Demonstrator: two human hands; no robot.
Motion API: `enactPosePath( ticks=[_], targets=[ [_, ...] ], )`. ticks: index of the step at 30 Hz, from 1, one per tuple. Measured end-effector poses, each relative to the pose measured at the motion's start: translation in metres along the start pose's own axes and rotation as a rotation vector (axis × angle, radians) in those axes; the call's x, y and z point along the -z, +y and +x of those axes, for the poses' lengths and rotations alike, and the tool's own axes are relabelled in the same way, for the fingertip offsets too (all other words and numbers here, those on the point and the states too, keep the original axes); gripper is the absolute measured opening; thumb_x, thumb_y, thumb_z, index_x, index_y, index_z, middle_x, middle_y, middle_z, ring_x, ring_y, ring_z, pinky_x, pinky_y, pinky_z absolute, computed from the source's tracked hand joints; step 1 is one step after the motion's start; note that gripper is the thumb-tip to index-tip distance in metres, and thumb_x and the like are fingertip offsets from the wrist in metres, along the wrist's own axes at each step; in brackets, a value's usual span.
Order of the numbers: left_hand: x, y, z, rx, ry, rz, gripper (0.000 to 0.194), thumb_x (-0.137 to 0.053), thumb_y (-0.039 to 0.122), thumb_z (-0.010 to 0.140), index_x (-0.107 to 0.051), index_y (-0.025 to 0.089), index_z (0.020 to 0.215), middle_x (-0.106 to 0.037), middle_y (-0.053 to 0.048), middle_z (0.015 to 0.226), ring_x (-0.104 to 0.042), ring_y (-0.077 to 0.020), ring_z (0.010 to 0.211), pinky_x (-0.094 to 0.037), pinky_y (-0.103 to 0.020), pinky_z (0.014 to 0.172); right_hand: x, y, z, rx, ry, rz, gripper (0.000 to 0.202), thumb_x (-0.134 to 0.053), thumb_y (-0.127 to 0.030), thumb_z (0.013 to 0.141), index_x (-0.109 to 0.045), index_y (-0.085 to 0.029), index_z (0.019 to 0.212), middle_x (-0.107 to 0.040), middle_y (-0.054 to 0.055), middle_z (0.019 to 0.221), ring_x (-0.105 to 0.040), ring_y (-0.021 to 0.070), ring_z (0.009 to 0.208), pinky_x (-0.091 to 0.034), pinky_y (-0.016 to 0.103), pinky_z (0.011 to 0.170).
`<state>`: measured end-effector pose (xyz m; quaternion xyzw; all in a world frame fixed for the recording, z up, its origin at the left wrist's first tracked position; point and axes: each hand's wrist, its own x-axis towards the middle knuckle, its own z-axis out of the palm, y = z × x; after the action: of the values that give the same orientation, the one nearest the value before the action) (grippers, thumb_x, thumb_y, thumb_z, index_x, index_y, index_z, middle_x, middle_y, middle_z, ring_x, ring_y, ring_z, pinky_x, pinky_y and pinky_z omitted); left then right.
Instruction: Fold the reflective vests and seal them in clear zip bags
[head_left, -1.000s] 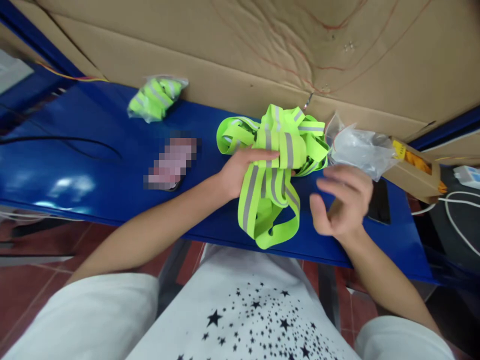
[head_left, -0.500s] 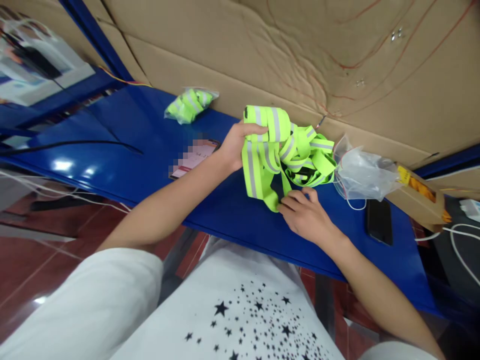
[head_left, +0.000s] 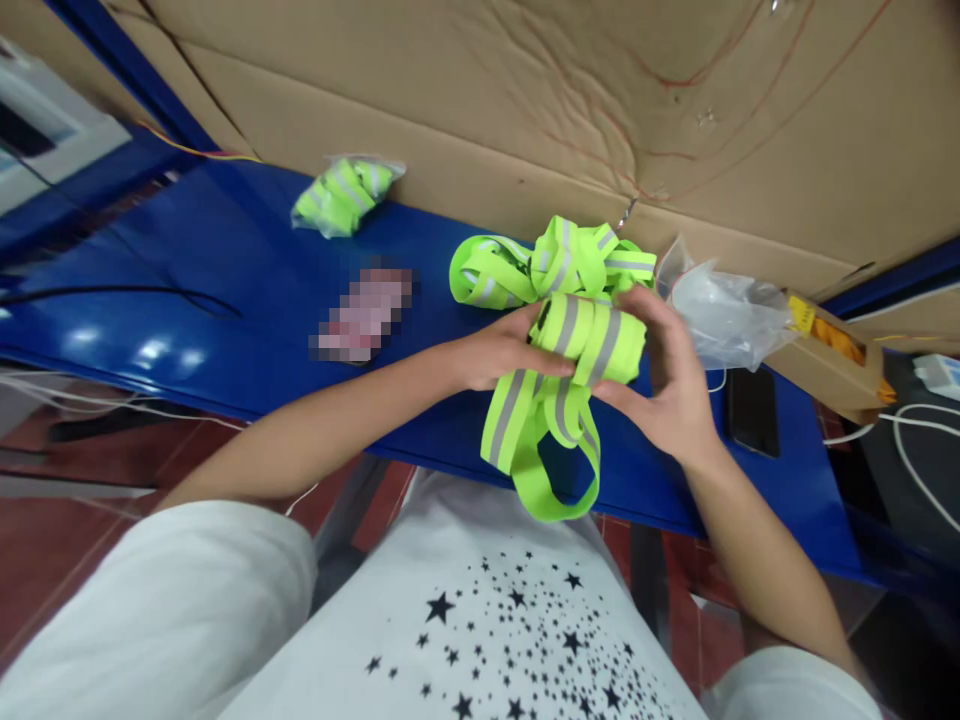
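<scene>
A neon-yellow reflective strap with grey stripes is wound into a thick roll above the table's near side. My left hand is closed on the roll's left end, thumb across its front. From the right, my right hand grips the other end, thumb below and fingers curved over the top. Loose lengths of the strap hang in a loop under both hands. Just behind lies a tangled heap of similar reflective straps, partly covered by the roll and my right fingers.
On the blue table are a bagged bundle of straps, a pixelated flat object, a clear plastic bag and a black phone. A cardboard box stands right. A cardboard panel rises behind.
The roll has come nearer to me and right, away from the heap. My right hand has left the loose strap below and moved up onto the roll's right end.
</scene>
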<state>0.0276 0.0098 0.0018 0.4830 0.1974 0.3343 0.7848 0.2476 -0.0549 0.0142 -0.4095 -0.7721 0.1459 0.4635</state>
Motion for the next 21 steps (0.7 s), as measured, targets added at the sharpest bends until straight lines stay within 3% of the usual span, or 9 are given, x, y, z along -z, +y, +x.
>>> enactPosePath(
  ticks=[3, 7, 11, 14, 17, 19, 21],
  targets=[
    [-0.008, -0.006, -0.004, 0.018, -0.014, 0.001, 0.065, -0.098, 0.023, 0.063, -0.07, 0.02, 0.122, -0.079, -0.011, 0.112, -0.076, -0.0314, 0.105, -0.059, -0.044, 0.095, -0.002, 0.006, 0.002, -0.134, -0.142, 0.056, 0.067, -0.083, -0.048, 0.086, -0.058, -0.029, 0.145, -0.068, 0.01, 0.144, -0.069, 0.0323, 0.128, -0.06, 0.052, 0.108],
    [-0.01, -0.015, -0.002, 0.036, 0.043, -0.071, 0.068, -0.097, 0.021, 0.064, -0.066, 0.023, 0.125, -0.078, -0.006, 0.109, -0.075, -0.0288, 0.102, -0.059, -0.045, 0.095, -0.006, 0.007, 0.0, -0.188, -0.03, 0.116, 0.058, -0.087, -0.049, 0.083, -0.066, -0.027, 0.132, -0.075, 0.006, 0.131, -0.074, 0.0298, 0.117, -0.064, 0.048, 0.1],
    [-0.01, -0.018, 0.001, -0.035, 0.051, -0.013, 0.071, -0.098, 0.021, 0.064, -0.066, 0.023, 0.127, -0.077, -0.007, 0.122, -0.07, -0.0331, 0.121, -0.054, -0.047, 0.106, -0.011, 0.006, -0.003, -0.194, 0.059, 0.16, 0.055, -0.088, -0.052, 0.081, -0.068, -0.029, 0.126, -0.077, 0.004, 0.116, -0.076, 0.0269, 0.101, -0.066, 0.044, 0.088],
    [-0.013, -0.017, 0.002, -0.068, 0.041, 0.047, 0.067, -0.098, 0.029, 0.067, -0.069, 0.018, 0.126, -0.074, -0.011, 0.133, -0.066, -0.0358, 0.132, -0.051, -0.047, 0.113, -0.014, 0.006, -0.004, -0.158, 0.094, 0.08, 0.054, -0.082, -0.055, 0.087, -0.065, -0.029, 0.131, -0.073, 0.006, 0.121, -0.073, 0.029, 0.107, -0.063, 0.049, 0.096],
    [-0.015, -0.015, 0.002, -0.043, 0.1, 0.009, 0.06, -0.097, 0.036, 0.07, -0.072, 0.018, 0.121, -0.078, -0.011, 0.124, -0.071, -0.0358, 0.124, -0.057, -0.048, 0.107, -0.016, 0.007, -0.005, -0.062, 0.147, -0.058, 0.064, -0.072, -0.058, 0.094, -0.051, -0.029, 0.147, -0.061, 0.012, 0.142, -0.062, 0.0344, 0.132, -0.054, 0.058, 0.112],
    [-0.014, -0.013, 0.004, -0.036, 0.16, -0.035, 0.054, -0.097, 0.037, 0.07, -0.074, 0.017, 0.114, -0.081, -0.01, 0.117, -0.074, -0.0358, 0.117, -0.06, -0.048, 0.102, -0.015, 0.006, -0.005, 0.022, 0.212, -0.134, 0.071, -0.069, -0.058, 0.095, -0.042, -0.029, 0.154, -0.052, 0.014, 0.15, -0.057, 0.036, 0.138, -0.053, 0.059, 0.111],
    [-0.011, -0.009, 0.007, -0.054, 0.225, -0.066, 0.051, -0.097, 0.035, 0.07, -0.074, 0.017, 0.111, -0.082, -0.01, 0.112, -0.076, -0.0358, 0.113, -0.062, -0.047, 0.099, -0.011, 0.003, -0.005, 0.104, 0.219, -0.21, 0.061, -0.07, -0.051, 0.096, -0.048, -0.029, 0.148, -0.056, 0.014, 0.142, -0.06, 0.0349, 0.132, -0.056, 0.056, 0.105]
  ],
)
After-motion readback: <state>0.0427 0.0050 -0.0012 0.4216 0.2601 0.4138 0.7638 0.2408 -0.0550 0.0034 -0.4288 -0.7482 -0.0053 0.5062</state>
